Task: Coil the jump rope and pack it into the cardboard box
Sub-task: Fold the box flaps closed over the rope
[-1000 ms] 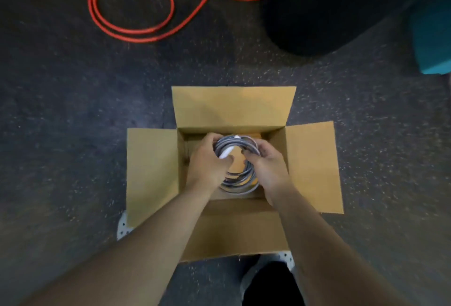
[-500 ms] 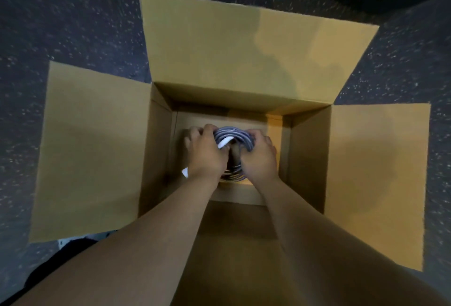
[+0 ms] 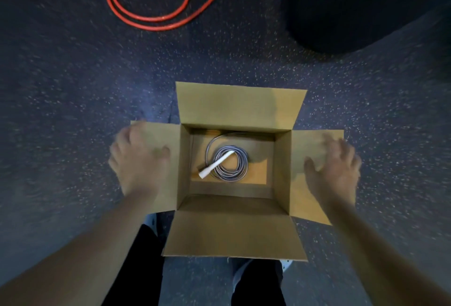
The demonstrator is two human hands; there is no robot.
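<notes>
Head view showed the grey jump rope [image 3: 228, 165] coiled on the floor of the open cardboard box [image 3: 233, 230], mid-frame, one white handle [image 3: 214, 164] lying across it. The left hand [image 3: 139, 159] and right hand [image 3: 334, 169], blurred, fingers loosely spread and holding nothing, were over the side flaps.

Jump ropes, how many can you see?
2. A grey jump rope lies coiled inside the cardboard box; a red jump rope lies on the floor beyond it, partly cut off.
</notes>
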